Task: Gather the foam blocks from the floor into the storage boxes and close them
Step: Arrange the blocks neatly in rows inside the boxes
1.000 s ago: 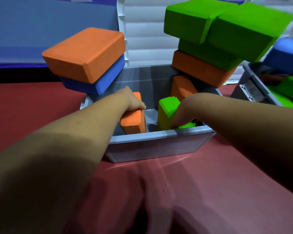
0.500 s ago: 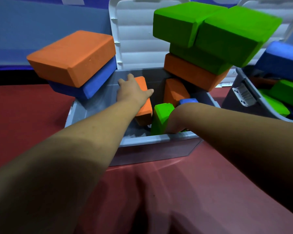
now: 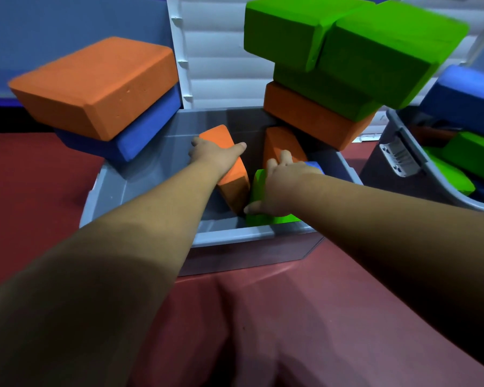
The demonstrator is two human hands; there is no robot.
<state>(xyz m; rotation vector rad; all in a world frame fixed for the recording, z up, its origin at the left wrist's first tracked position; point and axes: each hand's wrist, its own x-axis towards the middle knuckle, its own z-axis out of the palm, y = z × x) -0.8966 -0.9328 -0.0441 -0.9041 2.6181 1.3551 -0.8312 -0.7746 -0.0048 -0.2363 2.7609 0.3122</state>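
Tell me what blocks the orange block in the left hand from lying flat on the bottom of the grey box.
The orange block under the left hand stands tilted, its lower end wedged beside the green block that the right hand grips. Another orange block leans behind. The box bottom to the left looks free.

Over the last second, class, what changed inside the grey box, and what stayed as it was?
The left hand tipped the orange block from upright near the front wall to leaning deeper in. The right hand opened its fingers over the green block. The stacks on the grey box rim stayed.
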